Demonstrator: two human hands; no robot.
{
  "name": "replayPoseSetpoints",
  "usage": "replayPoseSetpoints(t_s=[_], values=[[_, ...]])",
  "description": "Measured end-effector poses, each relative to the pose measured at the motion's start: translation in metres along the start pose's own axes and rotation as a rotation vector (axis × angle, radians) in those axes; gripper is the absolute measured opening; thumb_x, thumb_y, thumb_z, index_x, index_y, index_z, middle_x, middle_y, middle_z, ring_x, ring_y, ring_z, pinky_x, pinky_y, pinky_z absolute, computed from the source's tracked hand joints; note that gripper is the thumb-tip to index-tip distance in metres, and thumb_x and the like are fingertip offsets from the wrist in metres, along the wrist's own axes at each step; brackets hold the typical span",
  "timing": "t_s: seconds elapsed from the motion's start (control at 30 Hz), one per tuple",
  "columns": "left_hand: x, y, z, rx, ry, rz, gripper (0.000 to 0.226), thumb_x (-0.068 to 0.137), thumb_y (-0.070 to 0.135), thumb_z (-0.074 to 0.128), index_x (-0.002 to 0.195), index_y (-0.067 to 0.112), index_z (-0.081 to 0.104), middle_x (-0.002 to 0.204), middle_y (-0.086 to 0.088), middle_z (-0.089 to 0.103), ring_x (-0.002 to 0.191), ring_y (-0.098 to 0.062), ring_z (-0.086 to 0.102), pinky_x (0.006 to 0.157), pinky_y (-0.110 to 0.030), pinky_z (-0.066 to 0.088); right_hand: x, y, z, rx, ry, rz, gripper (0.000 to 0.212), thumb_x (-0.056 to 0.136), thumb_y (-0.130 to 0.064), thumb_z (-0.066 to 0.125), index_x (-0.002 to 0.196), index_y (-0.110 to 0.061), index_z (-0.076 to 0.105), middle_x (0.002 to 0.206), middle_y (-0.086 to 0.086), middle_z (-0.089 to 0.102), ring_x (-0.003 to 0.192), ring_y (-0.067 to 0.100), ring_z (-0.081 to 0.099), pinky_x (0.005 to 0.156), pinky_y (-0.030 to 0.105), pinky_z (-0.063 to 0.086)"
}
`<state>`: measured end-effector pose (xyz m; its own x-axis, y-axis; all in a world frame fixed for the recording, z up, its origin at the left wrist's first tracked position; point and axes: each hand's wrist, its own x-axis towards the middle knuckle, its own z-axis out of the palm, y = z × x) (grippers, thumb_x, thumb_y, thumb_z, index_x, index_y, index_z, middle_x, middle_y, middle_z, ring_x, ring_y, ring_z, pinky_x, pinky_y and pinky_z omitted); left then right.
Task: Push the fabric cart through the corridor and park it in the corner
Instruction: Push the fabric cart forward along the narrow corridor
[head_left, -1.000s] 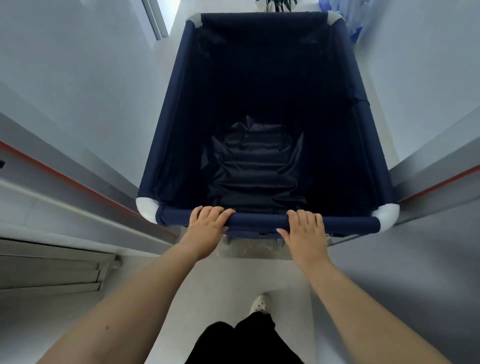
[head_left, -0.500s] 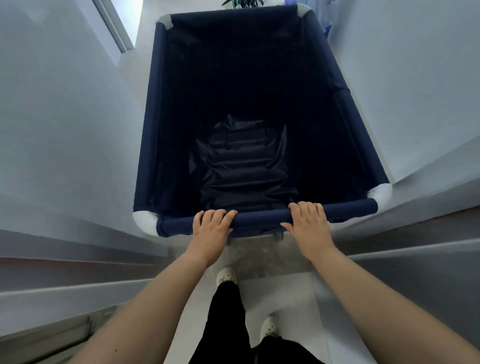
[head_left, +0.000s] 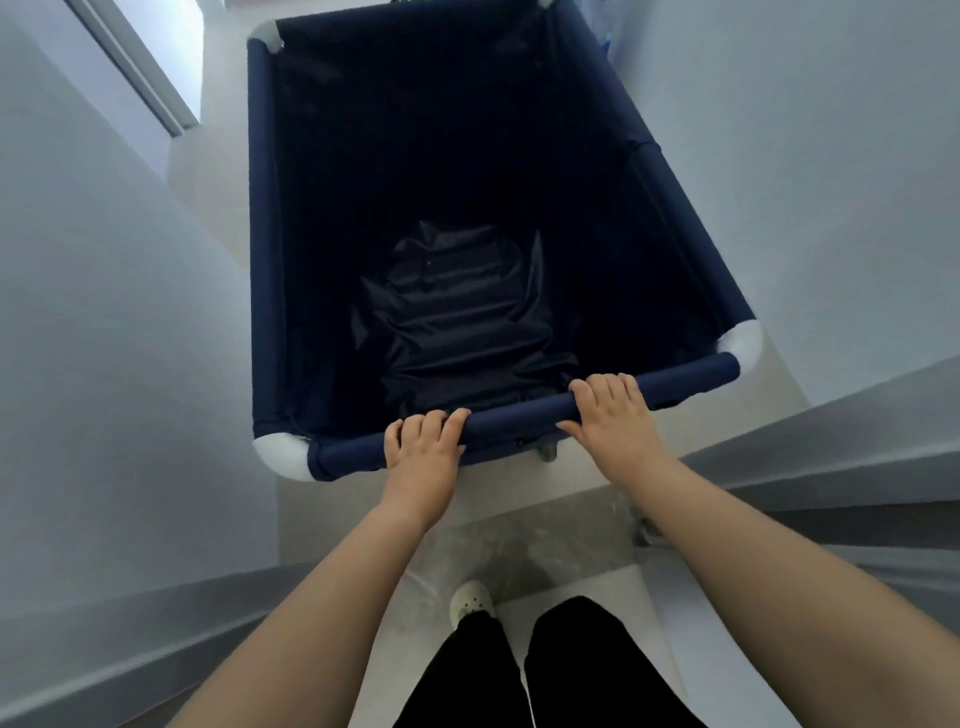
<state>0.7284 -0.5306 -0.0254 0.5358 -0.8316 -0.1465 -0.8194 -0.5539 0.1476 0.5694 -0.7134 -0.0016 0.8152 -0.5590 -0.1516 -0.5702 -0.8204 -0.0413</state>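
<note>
A deep navy fabric cart (head_left: 262, 218) with white corner pieces fills the corridor ahead of me, its rim tilted so the near right corner sits higher in view. Dark crumpled fabric (head_left: 457, 322) lies at its bottom. My left hand (head_left: 423, 449) grips the padded near rail left of centre. My right hand (head_left: 610, 415) grips the same rail to the right, fingers curled over the top.
Pale walls stand close on both sides, the left wall (head_left: 104, 312) and the right wall (head_left: 831, 182). A window frame (head_left: 135, 67) shows at the far left. The floor (head_left: 519, 545) under me is pale; my legs and one white shoe (head_left: 470, 603) are below.
The cart has rolled forward past the door frames and turned slightly left, so its near rail now slants. My hands keep the same grip. My feet have stepped forward.
</note>
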Motion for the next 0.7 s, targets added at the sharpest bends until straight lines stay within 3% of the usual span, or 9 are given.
replayPoseSetpoints(t_s=[0.47,0.7], values=[[0.144,0.067,-0.012,-0.059,0.023,-0.108,0.043,0.095,0.031,0.04,0.136,0.026,0.028,0.127,0.0,0.045,0.113,-0.023,0.037,0.107,-0.044,0.017,0.142,0.115,-0.023,0.017,0.013,-0.089,0.051,0.08,-0.038,0.067,0.111,0.0,0.054,0.1,0.018,0.059,0.096,0.038,0.055,0.1,0.051,0.038],[0.219,0.132,-0.016,-0.09,0.005,-0.168,0.052,0.095,0.033,0.043,0.141,0.024,0.022,0.134,-0.002,0.041,0.119,-0.024,0.035,0.108,-0.046,0.016,0.208,0.195,-0.037,0.106,0.037,-0.115,0.05,0.092,-0.046,0.044,0.123,-0.007,0.048,0.12,0.01,0.055,0.12,0.029,0.044,0.114,0.046,0.02]])
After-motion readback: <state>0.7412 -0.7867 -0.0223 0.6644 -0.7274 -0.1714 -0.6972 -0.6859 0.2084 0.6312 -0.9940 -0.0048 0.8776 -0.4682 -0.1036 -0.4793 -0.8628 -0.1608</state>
